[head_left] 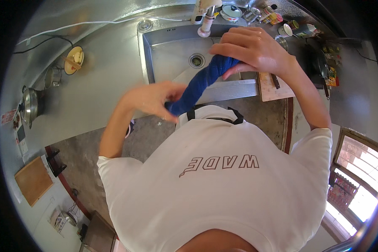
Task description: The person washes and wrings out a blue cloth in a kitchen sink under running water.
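Note:
A twisted dark blue cloth (201, 82) slants through the air over the near edge of the steel sink (173, 50). My right hand (252, 50) grips its upper end, with fingers wrapped over the top and the thumb underneath. At the lower end, my left hand (151, 99) is blurred, its thumb and fingers spread around the cloth's tip. Whether those fingers press on the cloth cannot be made out. Below both hands, the sink's drain (197, 60) shows. The faucet (204, 30) stands at the sink's far side.
A cutting board (275, 88) with a dark-handled knife (275, 81) lies right of the sink. On the left counter stand an enamel bowl (74, 60), a metal mug (53, 77) and a lidded pot (31, 105). A lidded enamel pot (231, 13) sits behind the sink. A wok (318, 64) is farther right.

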The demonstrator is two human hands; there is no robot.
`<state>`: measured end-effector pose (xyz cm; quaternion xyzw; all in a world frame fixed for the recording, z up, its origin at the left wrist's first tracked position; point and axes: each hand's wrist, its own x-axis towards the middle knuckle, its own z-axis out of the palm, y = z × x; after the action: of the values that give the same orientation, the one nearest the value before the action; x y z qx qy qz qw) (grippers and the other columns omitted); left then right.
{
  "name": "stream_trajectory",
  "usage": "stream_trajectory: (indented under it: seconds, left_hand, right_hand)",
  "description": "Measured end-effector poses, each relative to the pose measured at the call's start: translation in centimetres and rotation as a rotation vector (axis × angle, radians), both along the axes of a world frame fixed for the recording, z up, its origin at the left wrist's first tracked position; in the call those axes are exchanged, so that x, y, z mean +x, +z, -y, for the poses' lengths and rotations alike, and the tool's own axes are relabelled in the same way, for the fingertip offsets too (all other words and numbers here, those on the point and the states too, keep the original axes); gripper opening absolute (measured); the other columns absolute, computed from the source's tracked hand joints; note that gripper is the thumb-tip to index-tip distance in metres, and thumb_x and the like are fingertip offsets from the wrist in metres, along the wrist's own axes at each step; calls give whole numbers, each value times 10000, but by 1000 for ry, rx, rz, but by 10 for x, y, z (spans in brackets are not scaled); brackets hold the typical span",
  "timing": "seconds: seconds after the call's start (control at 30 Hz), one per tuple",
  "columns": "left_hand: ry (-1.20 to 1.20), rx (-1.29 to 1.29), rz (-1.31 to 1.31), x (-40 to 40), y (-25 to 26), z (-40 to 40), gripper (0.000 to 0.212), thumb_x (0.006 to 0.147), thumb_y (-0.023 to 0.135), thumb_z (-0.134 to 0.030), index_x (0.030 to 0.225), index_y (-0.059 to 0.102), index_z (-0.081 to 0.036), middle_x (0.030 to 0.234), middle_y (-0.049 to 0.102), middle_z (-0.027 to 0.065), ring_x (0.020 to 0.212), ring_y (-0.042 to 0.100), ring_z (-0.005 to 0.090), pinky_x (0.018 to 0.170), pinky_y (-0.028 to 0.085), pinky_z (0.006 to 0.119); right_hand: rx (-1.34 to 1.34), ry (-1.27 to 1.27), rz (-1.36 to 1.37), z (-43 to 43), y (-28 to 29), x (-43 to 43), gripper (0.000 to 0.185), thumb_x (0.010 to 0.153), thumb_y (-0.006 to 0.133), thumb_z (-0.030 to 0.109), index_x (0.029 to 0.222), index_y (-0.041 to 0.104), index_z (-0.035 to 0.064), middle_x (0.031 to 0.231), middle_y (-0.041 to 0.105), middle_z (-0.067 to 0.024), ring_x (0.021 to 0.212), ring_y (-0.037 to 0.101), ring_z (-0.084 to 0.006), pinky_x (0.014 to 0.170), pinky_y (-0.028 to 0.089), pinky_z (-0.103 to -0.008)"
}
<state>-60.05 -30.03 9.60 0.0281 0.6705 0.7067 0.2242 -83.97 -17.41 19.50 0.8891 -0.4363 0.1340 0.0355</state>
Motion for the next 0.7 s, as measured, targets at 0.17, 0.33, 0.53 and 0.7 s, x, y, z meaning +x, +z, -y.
stream_trajectory:
  seconds: [0.17,0.33,0.53,0.7]
  left_hand:
    - [-236,160,-277,3,10,-8,228,643,602,9,870,600,-18,870,562,33,722,506,133,697,450,268]
    - [171,702,-280,7,-7,-47,281,688,556,26,967,557,-7,939,583,118,635,522,157,693,504,288]
    - [370,663,50,18,-1,-39,474,795,583,-48,1227,392,-3,808,547,98,433,409,87,463,412,201]
    - [472,607,88,28,-6,-41,423,832,629,-170,1167,442,9,657,475,-2,435,345,12,386,231,194]
  right_hand:
    - [22,59,-65,-1,16,5,477,665,686,244,1104,583,89,759,549,-34,700,574,-172,574,481,-278]
    - [26,-26,-158,10,14,8,495,663,681,105,1140,548,86,889,572,-61,787,596,-208,642,513,-296]
    - [29,-15,-237,27,-14,-8,417,703,656,57,1097,522,79,963,590,-92,816,622,-243,660,521,-296]
    - [318,13,-123,34,-25,-10,287,766,635,115,1020,509,75,833,602,-87,697,626,-251,594,498,-323]
